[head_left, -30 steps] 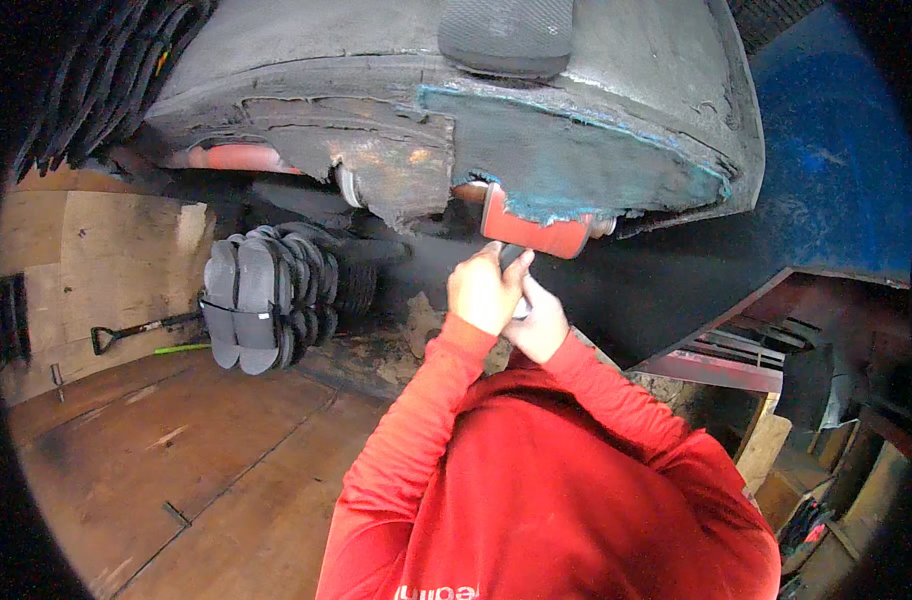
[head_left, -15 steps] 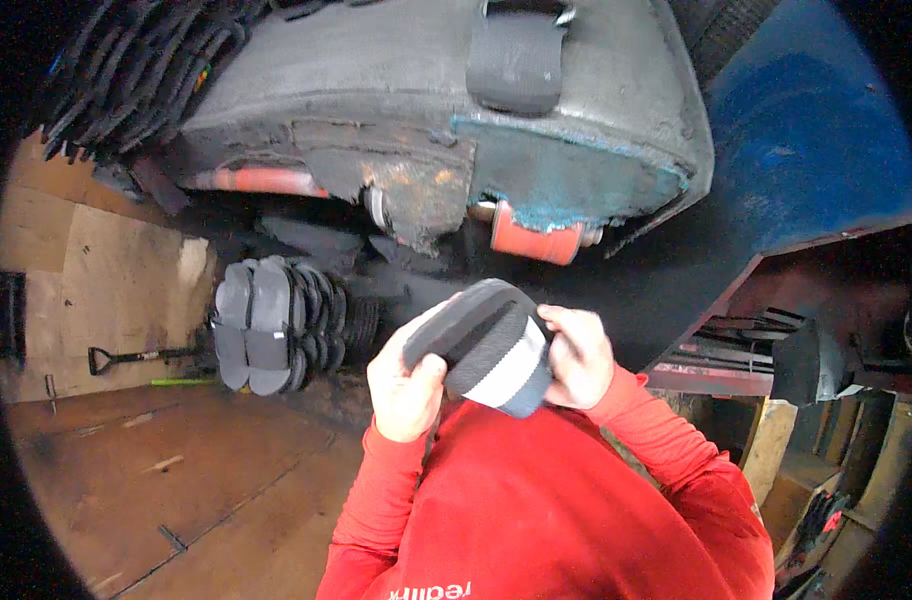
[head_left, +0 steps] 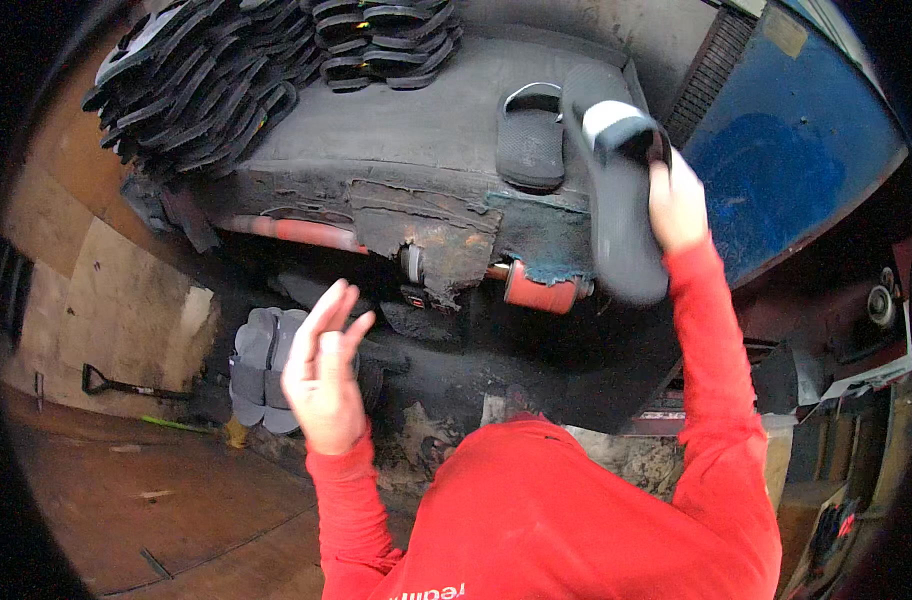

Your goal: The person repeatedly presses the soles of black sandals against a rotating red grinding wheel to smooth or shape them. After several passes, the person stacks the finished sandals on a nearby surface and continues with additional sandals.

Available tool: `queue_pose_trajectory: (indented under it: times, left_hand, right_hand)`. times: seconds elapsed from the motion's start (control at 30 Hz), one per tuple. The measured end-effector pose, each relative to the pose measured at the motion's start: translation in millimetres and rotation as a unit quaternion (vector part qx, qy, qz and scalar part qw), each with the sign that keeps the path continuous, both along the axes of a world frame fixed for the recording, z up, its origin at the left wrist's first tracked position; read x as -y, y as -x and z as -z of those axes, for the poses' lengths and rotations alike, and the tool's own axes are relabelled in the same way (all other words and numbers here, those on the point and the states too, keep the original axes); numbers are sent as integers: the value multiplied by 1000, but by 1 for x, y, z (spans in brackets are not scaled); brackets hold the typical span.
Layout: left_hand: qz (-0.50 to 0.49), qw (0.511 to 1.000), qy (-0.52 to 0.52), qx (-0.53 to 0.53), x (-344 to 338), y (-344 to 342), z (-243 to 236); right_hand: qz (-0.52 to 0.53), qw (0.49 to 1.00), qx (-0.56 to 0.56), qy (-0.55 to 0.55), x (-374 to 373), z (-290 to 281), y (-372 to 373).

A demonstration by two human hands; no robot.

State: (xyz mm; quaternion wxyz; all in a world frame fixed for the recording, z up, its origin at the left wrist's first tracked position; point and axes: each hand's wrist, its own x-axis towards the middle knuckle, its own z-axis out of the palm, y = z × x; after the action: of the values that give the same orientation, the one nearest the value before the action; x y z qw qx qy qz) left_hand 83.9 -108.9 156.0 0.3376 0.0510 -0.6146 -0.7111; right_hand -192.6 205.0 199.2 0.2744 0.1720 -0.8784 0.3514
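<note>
My right hand (head_left: 679, 205) grips a black slide sandal (head_left: 626, 220) by its strap, which carries a white band. The sandal hangs sole-length toward me at the right front edge of the dark worktop (head_left: 406, 130). Just left of it, another slide sandal (head_left: 529, 150) lies on the worktop with its strap at the far end. My left hand (head_left: 326, 375) is raised in front of the worktop with fingers stretched out, holding nothing. Behind it, partly covered, is a stack of grey slide sandals (head_left: 261, 365) lower down.
Piles of black sandals (head_left: 191, 90) cover the worktop's far left, with more stacked sandals (head_left: 391, 40) beside them. A blue panel (head_left: 786, 150) stands at the right. Orange-red rollers (head_left: 541, 290) sit under the worktop's ragged front edge. A black-handled tool (head_left: 126, 385) lies at left.
My right hand has carried the sandal up and right to the worktop. My left hand has let go of it and moved left. The view has shifted, showing more of the worktop.
</note>
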Motion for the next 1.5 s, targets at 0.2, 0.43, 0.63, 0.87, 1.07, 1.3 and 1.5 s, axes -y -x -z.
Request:
queue_pose_trajectory:
  times: [0.2,0.43,0.63,0.87,1.07,1.3,1.5]
  left_hand:
    - [-163,981,-58,88,92,-76,28]
    - [-222,952,-11,210,155,-135,47]
    - [-208,874,121,422,258,-103,107]
    - [-223,680,380,586,354,-77,200]
    - [-420,810,-75,403,271,-173,205]
    - [-419,726,-399,372,173,-144,255]
    - [-196,649,-687,261,197,-145,232]
  right_hand:
    - [176,935,197,-238,7,16,133]
    - [144,915,99,-363,-25,47,183]
    - [98,937,82,-325,-62,60,224]
    - [103,943,72,-309,-67,64,221]
    - [135,946,94,-281,-64,69,207]
    - [121,943,103,-294,-92,77,250]
    - [112,931,45,-345,-129,105,316]
